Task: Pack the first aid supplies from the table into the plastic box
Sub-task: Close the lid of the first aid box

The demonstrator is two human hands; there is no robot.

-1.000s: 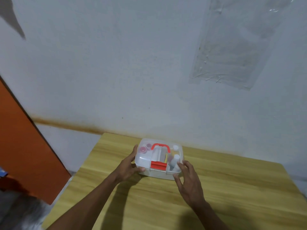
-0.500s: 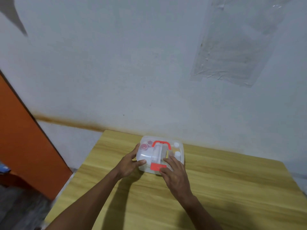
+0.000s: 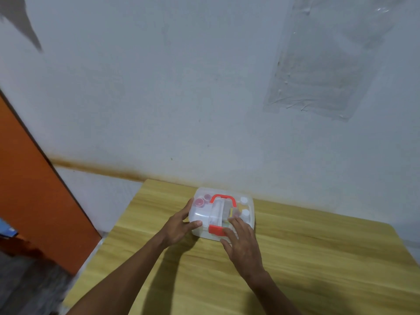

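— Yellow wood grain nearest the camera: is that the worktop (image 3: 318,269)?

— Yes. Two bare forearms reach across it from 6 o'clock toward the far edge.

— Where is the right hand (image 3: 242,243)?

— It lies on the near right part of the plastic box (image 3: 219,212). The fingers are stretched out fairly straight and spread, flat on the clear lid. One fingertip touches the right end of the red latch (image 3: 216,230).

— So it grips nothing?

— Nothing. The fingers are apart and laid on the lid, not curled round it.

— And the left hand (image 3: 179,226)?

— It grips the box at its 9 o'clock side. The thumb lies over the near left corner of the lid and the fingers wrap the left wall.

— Where does the box itself sit?

— On the worktop, toward 12 o'clock, near the far edge by the wall. The lid is down, and the latch sits in the middle of the box's 6 o'clock side.

— What shows through the lid?

— A red handle (image 3: 221,197) lying flat in the middle. There are pink-capped bottles (image 3: 199,202) at about 10 o'clock inside the box and white-capped bottles (image 3: 245,212) at about 2 o'clock. The rest is too blurred to name.

— Beyond it?

— A pale wall (image 3: 181,87) with a brown stain line low down, and a clear plastic sheet (image 3: 318,71) stuck on it at the upper right. An orange panel (image 3: 34,189) stands at the left.
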